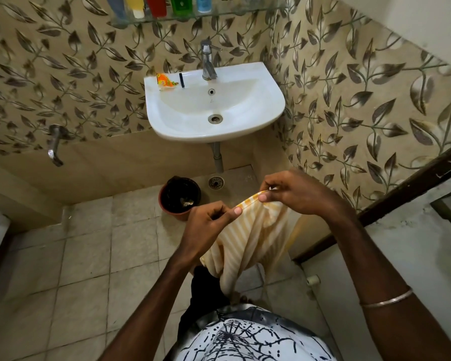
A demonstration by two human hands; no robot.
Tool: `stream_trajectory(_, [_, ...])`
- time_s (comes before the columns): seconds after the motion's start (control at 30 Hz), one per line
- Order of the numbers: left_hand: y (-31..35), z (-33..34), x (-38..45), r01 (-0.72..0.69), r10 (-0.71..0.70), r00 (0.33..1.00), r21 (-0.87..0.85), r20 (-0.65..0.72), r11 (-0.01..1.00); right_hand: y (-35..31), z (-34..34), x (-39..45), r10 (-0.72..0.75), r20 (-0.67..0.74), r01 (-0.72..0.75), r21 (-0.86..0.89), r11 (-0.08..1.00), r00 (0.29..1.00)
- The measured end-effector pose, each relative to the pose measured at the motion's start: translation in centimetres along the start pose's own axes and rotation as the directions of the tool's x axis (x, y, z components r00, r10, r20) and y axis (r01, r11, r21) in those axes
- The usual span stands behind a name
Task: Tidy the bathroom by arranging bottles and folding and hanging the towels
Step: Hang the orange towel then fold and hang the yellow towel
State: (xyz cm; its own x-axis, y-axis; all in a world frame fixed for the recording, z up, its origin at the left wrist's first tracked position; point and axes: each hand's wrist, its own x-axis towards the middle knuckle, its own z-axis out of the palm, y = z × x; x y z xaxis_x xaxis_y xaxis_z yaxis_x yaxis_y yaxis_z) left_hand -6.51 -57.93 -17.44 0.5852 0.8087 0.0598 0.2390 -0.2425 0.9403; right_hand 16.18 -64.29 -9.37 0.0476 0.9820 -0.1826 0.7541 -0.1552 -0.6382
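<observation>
A yellow and white striped towel (250, 238) hangs in front of my body, below the sink. My left hand (208, 225) pinches its top edge between thumb and fingers. A short way to the right, my right hand (294, 194) pinches the same edge, so the hem stretches between both hands. The rest of the towel droops down toward my legs. Several bottles (156, 6) stand in a row on a glass shelf (219, 14) high on the wall, cut off by the top of the frame.
A white sink (266, 110) with a chrome tap (208, 61) hangs on the leaf-patterned wall, with an orange sachet (166, 80) and a small black item (182, 80) on its rim. A brown bin (179, 198) stands on the tiled floor. A wall tap (55, 144) sticks out at left.
</observation>
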Motion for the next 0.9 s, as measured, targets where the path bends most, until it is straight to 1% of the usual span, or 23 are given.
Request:
stream_trajectory(0.17, [-1.1,-0.4,-0.2,-0.002,0.003,1.0,0.053,-0.022,0.999,1.4,-1.6,-0.4,0.035,-0.095,-0.038,-0.029,0.999,0.995])
stream_trajectory(0.23, [-1.4,-0.6,-0.2,-0.007,0.009,1.0,0.065,-0.025,0.998,2.5,-2.1,-0.6,0.075,-0.157,-0.08,-0.025,0.996,0.985])
stream_trajectory(0.33, [-1.1,-0.7,-0.1,-0.023,0.024,1.0,0.082,-0.018,0.996,4.0,-2.6,-0.8,0.136,-0.213,-0.141,-0.009,0.99,0.968])
stream_trajectory(0.4, [-0.5,-0.6,-0.1,-0.038,0.039,0.999,0.077,-0.017,0.996,4.3,-2.6,-0.8,0.176,-0.185,-0.185,-0.034,0.982,0.967])
stream_trajectory(0.47, [0.2,-0.3,-0.1,-0.054,0.056,0.998,0.049,-0.029,0.997,3.8,-2.5,-1.0,0.201,-0.107,-0.208,-0.06,0.976,0.974])
stream_trajectory(0.5, [0.6,-0.2,0.0,-0.061,0.062,0.998,0.032,-0.033,0.998,3.3,-2.3,-1.1,0.198,-0.066,-0.2,-0.035,0.979,0.978])
stream_trajectory(0.57, [1.2,0.1,0.1,-0.074,0.074,0.997,0.007,-0.025,0.997,1.8,-1.4,-1.2,0.154,0.013,-0.154,0.055,0.987,0.988])
stream_trajectory(0.63, [1.9,0.4,0.4,-0.088,0.088,0.996,-0.016,-0.001,0.996,-0.2,-0.1,-1.2,0.094,0.12,-0.11,0.134,0.985,0.988])
stream_trajectory(0.7, [2.5,0.5,0.6,-0.113,0.113,0.993,-0.008,0.019,0.994,-1.4,1.4,-0.9,0.014,0.199,-0.043,0.139,0.989,0.98])
stream_trajectory(0.8, [2.7,0.2,0.8,-0.115,0.115,0.993,-0.001,0.016,0.993,-1.9,2.2,-0.5,-0.043,0.153,0.043,-0.001,0.999,0.987])
stream_trajectory(0.9, [2.4,-0.1,0.5,-0.108,0.108,0.994,-0.012,-0.004,0.994,-2.1,1.8,-0.3,-0.06,0.112,0.063,-0.025,0.998,0.992])
